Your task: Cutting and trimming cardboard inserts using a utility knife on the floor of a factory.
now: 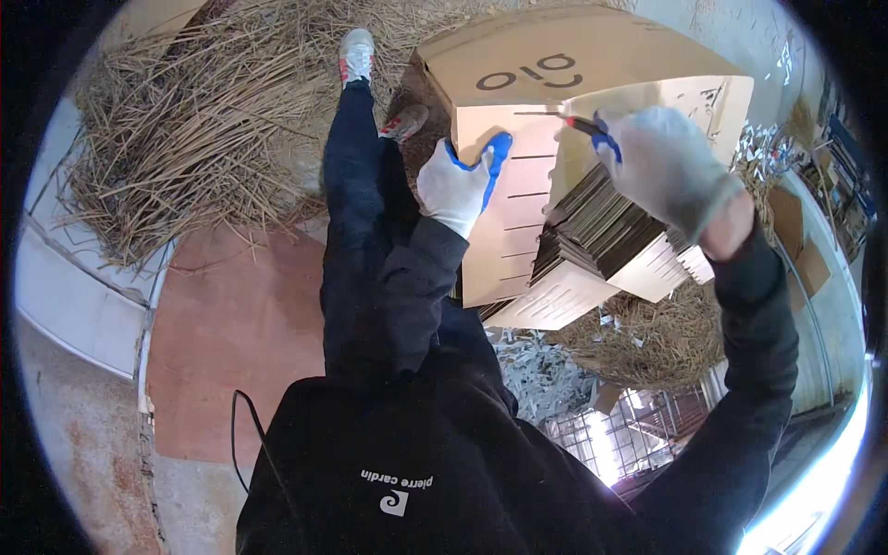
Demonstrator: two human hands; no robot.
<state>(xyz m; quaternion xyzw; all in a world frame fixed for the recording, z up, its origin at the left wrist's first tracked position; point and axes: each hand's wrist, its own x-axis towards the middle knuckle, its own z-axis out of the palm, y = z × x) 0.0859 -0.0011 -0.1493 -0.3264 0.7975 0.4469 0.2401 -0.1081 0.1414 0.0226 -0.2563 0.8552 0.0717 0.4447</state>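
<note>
Straw heap (194, 139): loose dry stalks, spread wide across the upper left, running behind the person's outstretched leg and shoes

Floor panel (231, 351): reddish-brown sheet, lower left, bordered by a pale edge strip

Cardboard box (546, 65): large, light brown, upper centre, tilted toward the viewer, dark markings on its top face; the flap on its right side stands raised

Cardboard sheet (504, 217): pale, upright, ruled with dark horizontal lines, set against the front of the box

Stack of flat cardboard pieces (601, 236): dark-edged bundle lying at a slant just right of the ruled sheet, below the right hand

Second straw patch (647, 338): lower right of the stack, with pale shredded scraps beside it

Left hand (458, 185): white glove with blue palm coating, fingers spread and laid flat on the left edge of the ruled sheet, pressing rather than gripping

Right hand (666, 162): pale glove, clenched around a pen

Pen (569, 118): thin, red and dark, its tip touching the upper part of the ruled sheet near the raised flap
</note>
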